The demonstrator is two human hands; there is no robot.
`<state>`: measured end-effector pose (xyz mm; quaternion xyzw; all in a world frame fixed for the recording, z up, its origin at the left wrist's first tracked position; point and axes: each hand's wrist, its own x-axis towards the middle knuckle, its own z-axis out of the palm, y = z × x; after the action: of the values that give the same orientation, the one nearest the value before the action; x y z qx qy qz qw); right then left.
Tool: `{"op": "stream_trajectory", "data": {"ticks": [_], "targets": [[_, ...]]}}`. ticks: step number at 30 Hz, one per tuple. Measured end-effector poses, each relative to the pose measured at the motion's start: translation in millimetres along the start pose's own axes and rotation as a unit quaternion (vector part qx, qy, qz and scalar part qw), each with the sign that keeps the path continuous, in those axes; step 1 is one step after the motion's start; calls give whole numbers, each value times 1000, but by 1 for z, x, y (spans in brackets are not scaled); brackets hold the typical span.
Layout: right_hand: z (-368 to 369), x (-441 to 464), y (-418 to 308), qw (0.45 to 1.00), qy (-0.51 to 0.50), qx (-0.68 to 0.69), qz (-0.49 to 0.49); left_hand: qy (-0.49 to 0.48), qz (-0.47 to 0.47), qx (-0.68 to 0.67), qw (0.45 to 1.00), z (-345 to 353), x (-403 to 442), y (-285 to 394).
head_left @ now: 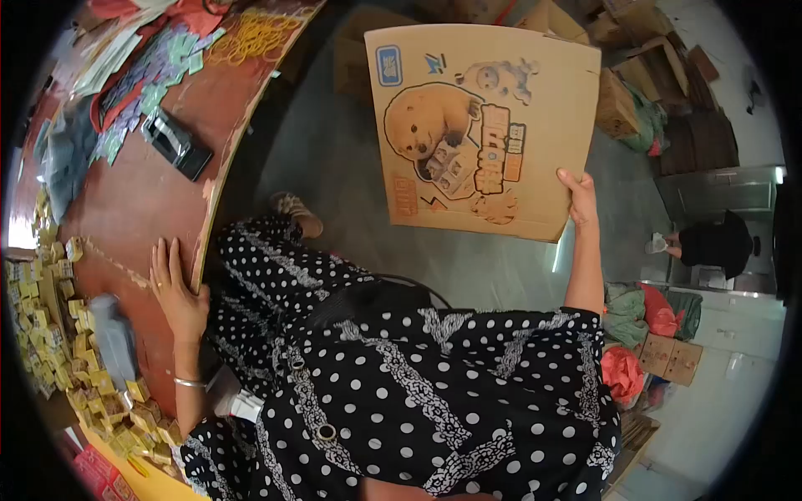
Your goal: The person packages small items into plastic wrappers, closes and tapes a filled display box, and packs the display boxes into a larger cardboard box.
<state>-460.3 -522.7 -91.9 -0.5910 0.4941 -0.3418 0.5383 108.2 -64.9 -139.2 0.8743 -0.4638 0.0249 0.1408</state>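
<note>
My right hand (581, 196) grips the lower right edge of a brown cardboard carton (547, 125), thumb on the printed face. The carton is held up off the floor, with an otter-like cartoon animal and large lettering facing me. Whether it is folded flat I cannot tell. My left hand (177, 292) lies flat at the edge of the reddish-brown table (125, 213), fingers stretched out, holding nothing. Ahead of it on the table is a black device with a shiny top (175, 144). A grey object (114, 341) lies to its left.
Many small yellow boxes (92, 367) are heaped along the table's left side. Yellow rubber bands (255, 37) and small green and purple packets (154, 79) lie at its far end. Cartons (668, 359) and red bags (622, 374) stand right. Another person (718, 244) is far right.
</note>
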Motion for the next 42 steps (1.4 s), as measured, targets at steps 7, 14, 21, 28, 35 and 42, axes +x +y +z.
{"op": "stream_trajectory", "data": {"ticks": [7,14,21,28,35,42], "targets": [[-2,-2,58,918,159,325,-159,-5,3,9,1000,32,1,-44],[146,76,79,748,142,573,-303,7,6,9,1000,80,17,-107],[238,107,57,673,107,669,-295,9,1,4,1000,105,19,-127],[246,105,44,674,102,675,-282,13,-4,-1,1000,102,13,-116],[112,73,64,815,141,491,-274,15,-7,1,1000,69,5,-89],[-38,31,-93,993,-4,39,-116,-23,-33,13,999,-48,7,37]]}}
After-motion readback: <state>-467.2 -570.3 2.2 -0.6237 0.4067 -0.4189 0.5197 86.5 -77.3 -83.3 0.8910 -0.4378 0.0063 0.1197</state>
